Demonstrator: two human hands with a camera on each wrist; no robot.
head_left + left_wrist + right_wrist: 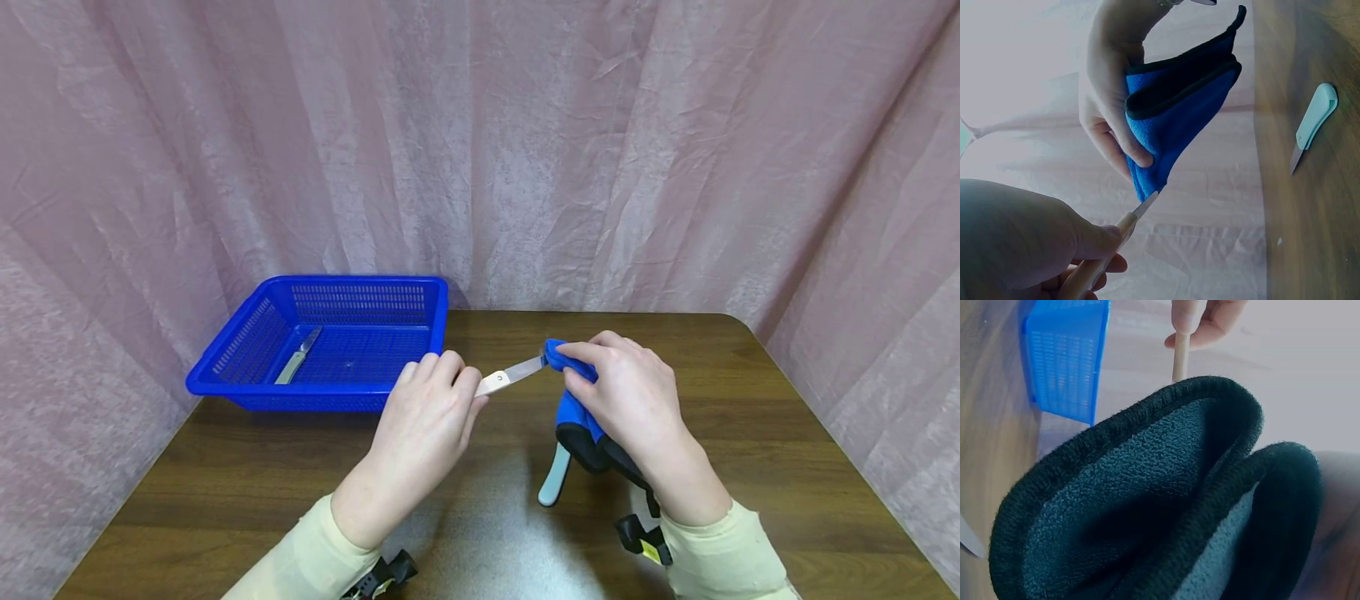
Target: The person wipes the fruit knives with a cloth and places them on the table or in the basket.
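My left hand (427, 408) grips the cream handle of a small knife (523, 370), its blade pointing right. At the blade's tip, my right hand (633, 392) pinches a folded blue cloth (573, 410) with black edging. In the left wrist view the cloth (1179, 134) meets the blade's end, and the thumb presses on it. Its open folds fill much of the right wrist view, hiding the blade behind the cloth (1116, 456). On the table below lies a second knife (555, 477) with a light teal handle; the cloth covers its blade in the head view.
A blue plastic basket (315, 390) with slotted sides stands at the back left of the wooden table (750, 417). Inside it lies a knife (297, 358) with a pale green handle. A pink curtain (480, 150) hangs behind the table.
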